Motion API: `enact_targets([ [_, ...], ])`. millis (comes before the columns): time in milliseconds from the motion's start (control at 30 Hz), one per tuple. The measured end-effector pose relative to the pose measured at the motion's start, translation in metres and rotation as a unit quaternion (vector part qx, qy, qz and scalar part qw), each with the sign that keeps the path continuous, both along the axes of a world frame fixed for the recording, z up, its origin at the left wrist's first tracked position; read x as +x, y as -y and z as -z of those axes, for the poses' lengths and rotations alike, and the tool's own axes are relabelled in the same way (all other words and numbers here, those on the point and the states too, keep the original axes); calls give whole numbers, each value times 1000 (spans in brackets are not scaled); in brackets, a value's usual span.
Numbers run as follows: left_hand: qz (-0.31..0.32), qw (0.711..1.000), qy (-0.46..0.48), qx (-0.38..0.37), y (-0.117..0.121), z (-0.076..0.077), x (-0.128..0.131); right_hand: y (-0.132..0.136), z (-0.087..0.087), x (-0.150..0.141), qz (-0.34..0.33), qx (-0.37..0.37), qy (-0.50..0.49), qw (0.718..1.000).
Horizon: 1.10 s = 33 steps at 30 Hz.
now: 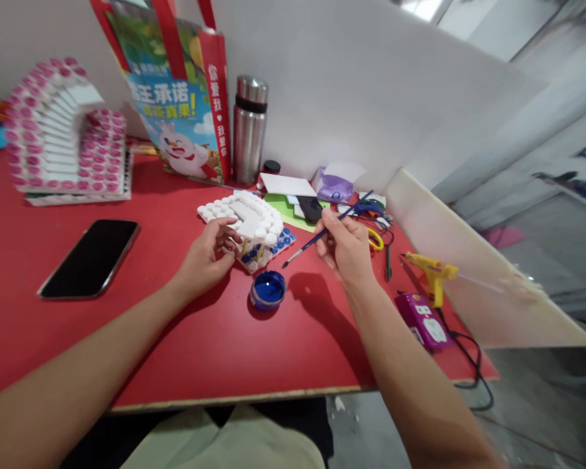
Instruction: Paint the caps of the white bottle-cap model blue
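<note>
My right hand [346, 247] pinches a thin blue paintbrush [313, 238], its tip pointing down and left over the table. Below and left of that tip stands a small round pot of blue paint [267, 291]. A white craft model [247, 218] covered in rounded white pieces sits behind the pot; some pieces low on its right side are blue. My left hand [213, 253] rests against the model's front left side with its fingers curled at the edge. Part of its grip is hidden behind the fingers.
A phone [90, 259] lies left on the red table. Behind are a pink-and-white model [68, 133], a printed bag [176, 98] and a steel flask [250, 130]. At right lie yellow-handled scissors [376, 239], a yellow glue gun [432, 273] and a purple power socket box [422, 322] with cables.
</note>
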State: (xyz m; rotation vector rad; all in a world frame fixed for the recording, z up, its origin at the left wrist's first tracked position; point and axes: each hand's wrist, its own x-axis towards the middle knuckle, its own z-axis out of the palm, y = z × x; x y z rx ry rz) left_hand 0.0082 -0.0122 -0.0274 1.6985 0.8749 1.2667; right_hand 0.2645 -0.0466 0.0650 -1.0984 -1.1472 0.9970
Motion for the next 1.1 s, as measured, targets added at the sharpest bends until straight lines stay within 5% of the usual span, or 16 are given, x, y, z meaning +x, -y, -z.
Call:
enact_targets([
  [133, -12, 1000, -12, -1, 3, -3, 0, -3, 21, 5, 55, 21, -55, 997],
  [333, -19, 1000, -15, 1, 5, -3, 2, -1, 39, 6, 70, 71, -2, 995],
  [600, -26, 999, -29, 2, 6, -5, 2, 4, 40, -4, 59, 63, 78, 993],
  [867, -47, 998, -36, 2, 8, -8, -1, -1, 36, 16, 149, 85, 45, 984],
  [1100, -45, 998, -42, -1, 8, -8, -1, 2, 42, 10, 92, 65, 78, 991],
])
